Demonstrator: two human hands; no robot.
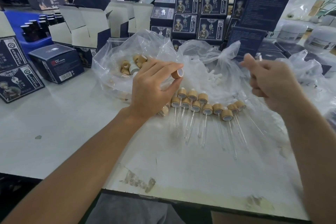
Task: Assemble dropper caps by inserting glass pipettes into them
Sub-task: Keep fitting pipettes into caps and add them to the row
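Observation:
My left hand [154, 85] pinches a bamboo-coloured dropper cap [178, 73] between thumb and fingertips, its white open end facing right. To its right, my right hand [271, 83] is blurred with curled fingers; a thin glass pipette tip [259, 57] seems to stick up above the thumb. Several assembled caps with glass pipettes [205, 109] lie in a row on the white table [72, 132] below both hands. A clear plastic bag [118, 71] behind my left hand holds several loose caps [131, 65].
A second clear bag [209, 71] with white rubber bulbs lies in the middle behind the row. Dark blue printed boxes [211, 18] stack behind and to the left, with open white cartons [87, 29] and dark jars [34, 27]. White tubs [291, 32] stand far right.

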